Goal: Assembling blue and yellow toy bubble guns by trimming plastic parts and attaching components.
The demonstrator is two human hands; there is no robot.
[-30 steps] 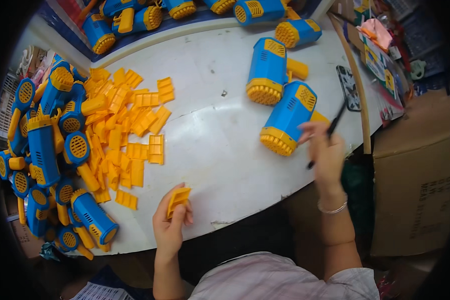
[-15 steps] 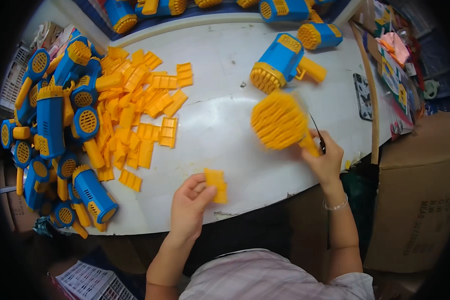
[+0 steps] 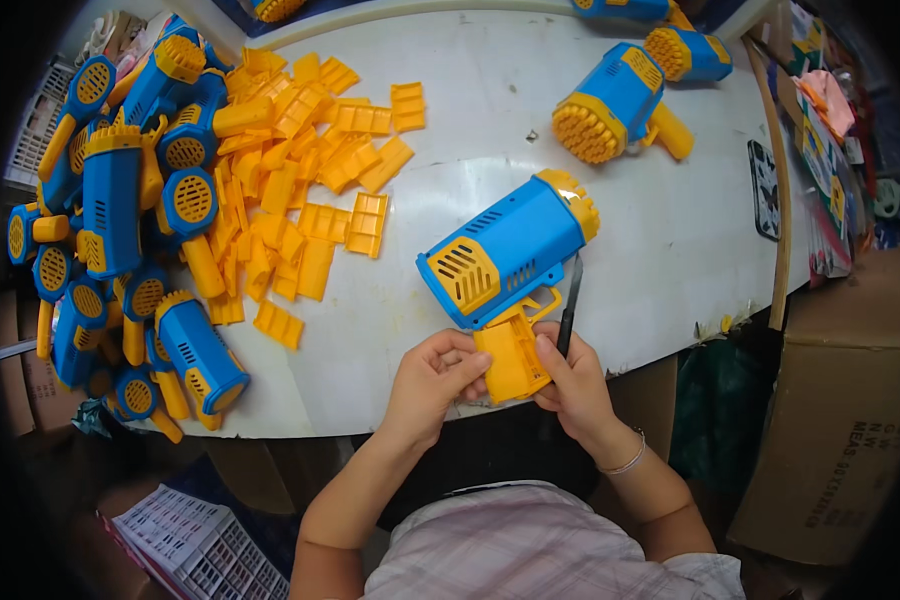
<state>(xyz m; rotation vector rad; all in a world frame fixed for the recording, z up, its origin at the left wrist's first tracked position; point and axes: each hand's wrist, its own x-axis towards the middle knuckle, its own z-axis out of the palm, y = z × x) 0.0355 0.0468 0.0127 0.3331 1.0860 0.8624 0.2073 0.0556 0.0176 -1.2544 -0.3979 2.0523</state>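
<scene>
Mid-frame, your left fingers (image 3: 469,371) press a yellow cover (image 3: 503,362) to the toy gun's (image 3: 510,248) handle (image 3: 530,356); whether it is seated, you cannot tell. Your right fingers (image 3: 554,362) hold handle and dark tool (image 3: 568,325). Unfitted covers (image 3: 280,187) heap upper left.

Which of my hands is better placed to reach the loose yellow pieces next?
Probably your left hand: it's nearer the loose yellow pieces. Your right hand is farther off and holds the black tool, though both are at the yellow handle.
</scene>
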